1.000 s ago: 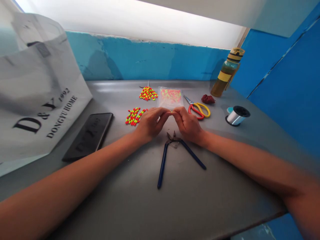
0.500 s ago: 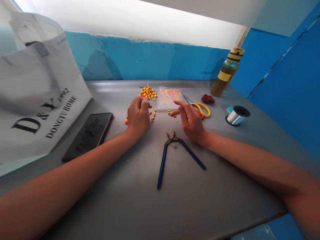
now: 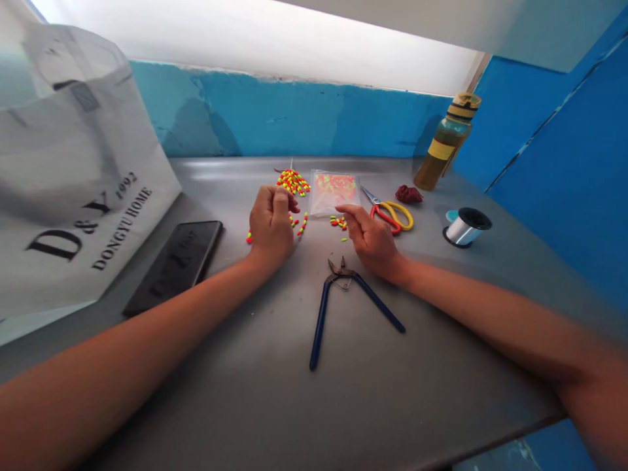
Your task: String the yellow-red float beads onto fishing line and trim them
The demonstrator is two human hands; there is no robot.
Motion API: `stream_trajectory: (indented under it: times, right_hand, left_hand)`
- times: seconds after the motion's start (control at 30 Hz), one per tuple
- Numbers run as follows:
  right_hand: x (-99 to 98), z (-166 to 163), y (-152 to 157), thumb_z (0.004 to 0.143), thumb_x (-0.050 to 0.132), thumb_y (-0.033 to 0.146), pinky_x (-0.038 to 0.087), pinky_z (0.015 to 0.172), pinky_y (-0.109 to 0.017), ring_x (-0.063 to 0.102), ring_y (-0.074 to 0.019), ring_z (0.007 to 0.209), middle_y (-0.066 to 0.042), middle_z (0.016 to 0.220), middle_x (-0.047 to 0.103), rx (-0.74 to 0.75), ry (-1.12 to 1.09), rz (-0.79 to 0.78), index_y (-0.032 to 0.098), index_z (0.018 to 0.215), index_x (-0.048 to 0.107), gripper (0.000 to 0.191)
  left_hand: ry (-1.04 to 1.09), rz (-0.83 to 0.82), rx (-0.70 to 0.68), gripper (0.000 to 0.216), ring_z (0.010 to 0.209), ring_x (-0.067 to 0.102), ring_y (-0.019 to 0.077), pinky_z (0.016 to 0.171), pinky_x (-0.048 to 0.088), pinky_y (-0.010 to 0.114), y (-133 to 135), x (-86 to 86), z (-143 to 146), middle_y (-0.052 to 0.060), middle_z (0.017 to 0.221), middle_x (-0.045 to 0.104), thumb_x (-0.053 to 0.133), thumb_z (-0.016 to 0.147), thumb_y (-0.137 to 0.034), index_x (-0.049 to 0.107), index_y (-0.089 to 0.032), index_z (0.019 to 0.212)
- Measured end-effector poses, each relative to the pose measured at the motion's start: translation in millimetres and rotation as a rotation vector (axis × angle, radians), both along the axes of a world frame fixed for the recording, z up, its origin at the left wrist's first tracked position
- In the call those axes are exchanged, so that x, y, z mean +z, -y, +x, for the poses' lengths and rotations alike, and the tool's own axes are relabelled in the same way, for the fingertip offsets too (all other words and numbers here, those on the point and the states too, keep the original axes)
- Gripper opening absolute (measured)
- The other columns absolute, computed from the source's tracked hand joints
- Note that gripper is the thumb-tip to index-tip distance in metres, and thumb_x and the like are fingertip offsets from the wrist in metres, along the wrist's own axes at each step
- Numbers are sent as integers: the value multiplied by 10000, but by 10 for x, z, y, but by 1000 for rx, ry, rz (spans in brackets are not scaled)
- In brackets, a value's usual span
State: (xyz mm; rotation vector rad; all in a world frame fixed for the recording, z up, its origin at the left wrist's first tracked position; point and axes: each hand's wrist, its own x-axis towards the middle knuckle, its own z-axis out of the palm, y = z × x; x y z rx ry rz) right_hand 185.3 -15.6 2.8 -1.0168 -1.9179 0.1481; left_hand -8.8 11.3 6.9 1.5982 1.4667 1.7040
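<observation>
My left hand (image 3: pixel 272 224) is closed in a pinch above the table, and what it holds is hidden behind the fingers. Close beside it lie short rows of red and yellow-green beads (image 3: pixel 303 224). My right hand (image 3: pixel 373 242) hovers with its index finger stretched out and the other fingers bent. Just under its fingertips are several loose beads (image 3: pixel 336 222), and a single yellow-green bead (image 3: pixel 344 239) lies nearer to me. In front of the hands rest pliers (image 3: pixel 342 271) with dark blue handles, their jaws spread.
Behind the hands are a bead pile (image 3: pixel 293 182) and a clear bag of beads (image 3: pixel 335 190). Scissors (image 3: pixel 392 216), dark red cord (image 3: pixel 409 194), a wire spool (image 3: pixel 466 227) and a bottle (image 3: pixel 447 140) stand right. A phone (image 3: pixel 174 265) and large white bag (image 3: pixel 73 183) are left.
My right hand's fingers have drawn closer together and lowered toward the loose beads. The single bead has shifted slightly left. My left hand has barely moved.
</observation>
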Motion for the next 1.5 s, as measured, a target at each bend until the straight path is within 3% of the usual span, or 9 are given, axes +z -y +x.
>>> stream_trajectory:
  times: [0.13, 0.23, 0.33, 0.47, 0.6, 0.8, 1.03, 1.23, 1.5]
  right_hand:
    - [12, -1, 14, 1043, 449, 351, 457, 637, -263, 650, -137, 671, -56, 945, 758, 74, 9, 37, 189, 1138, 681, 300]
    - [17, 4, 13, 1052, 430, 363, 456, 621, -260, 643, -135, 657, -40, 879, 745, 53, -2, 1, 196, 1151, 674, 312]
    - [19, 7, 9, 1068, 385, 371, 451, 595, -260, 635, -136, 639, -25, 812, 721, 33, -21, -41, 193, 1200, 648, 344]
    - [28, 9, 9, 1069, 379, 370, 479, 622, -275, 657, -145, 676, -45, 875, 731, 45, -43, -15, 178, 1214, 635, 351]
    - [39, 13, 18, 1065, 383, 318, 528, 714, -290, 697, -157, 788, -74, 1026, 751, 131, -35, 22, 186, 1260, 615, 331]
    - [4, 8, -5, 1059, 398, 301, 542, 820, -308, 713, -177, 935, -92, 1157, 738, 151, 1, 43, 197, 1262, 624, 321]
    - [14, 15, -1, 1072, 376, 313, 540, 759, -288, 693, -154, 837, -78, 1027, 737, 185, -24, 37, 185, 1263, 598, 320]
    - [25, 17, 17, 1077, 362, 288, 541, 732, -278, 656, -131, 762, -37, 865, 682, 260, -116, 50, 162, 1299, 553, 319]
    - [8, 14, 27, 1072, 377, 263, 556, 741, -266, 704, -134, 820, -69, 991, 751, 270, -96, 40, 164, 1334, 535, 322]
  left_hand:
    - [-82, 37, 22, 148, 955, 659, 210, 888, 535, 381, -13, -24, -9, 65, 1052, 670, 450, 957, -291, 569, -259, 1038]
    - [-245, 178, 6, 332, 1223, 575, 241, 1053, 462, 423, 56, -8, 1, 93, 1304, 615, 489, 911, -199, 542, -257, 1233]
    - [-434, 324, -160, 403, 1352, 489, 255, 1146, 381, 470, 184, 26, 41, 100, 1403, 578, 472, 920, -174, 520, -257, 1311]
    - [-574, 366, -415, 455, 1234, 603, 236, 1053, 480, 422, 263, 7, 97, 130, 1414, 573, 516, 955, -279, 464, -229, 1405]
    - [-550, 219, -451, 645, 927, 707, 192, 843, 560, 352, 193, -90, 98, 97, 1190, 700, 613, 922, -390, 365, -235, 1498]
    - [-481, 144, -491, 607, 745, 690, 155, 741, 544, 307, 139, -153, 83, 14, 890, 753, 636, 908, -401, 424, -260, 1460]
    - [-496, 197, -486, 588, 811, 681, 167, 794, 552, 341, 163, -113, 97, 44, 994, 747, 621, 903, -308, 417, -259, 1453]
    - [-520, 194, -475, 731, 914, 699, 194, 861, 544, 361, 195, -90, 99, 45, 1047, 733, 714, 848, -350, 366, -285, 1488]
    - [-499, 199, -419, 585, 829, 713, 159, 808, 551, 310, 162, -147, 85, 16, 981, 751, 662, 905, -329, 433, -283, 1441]
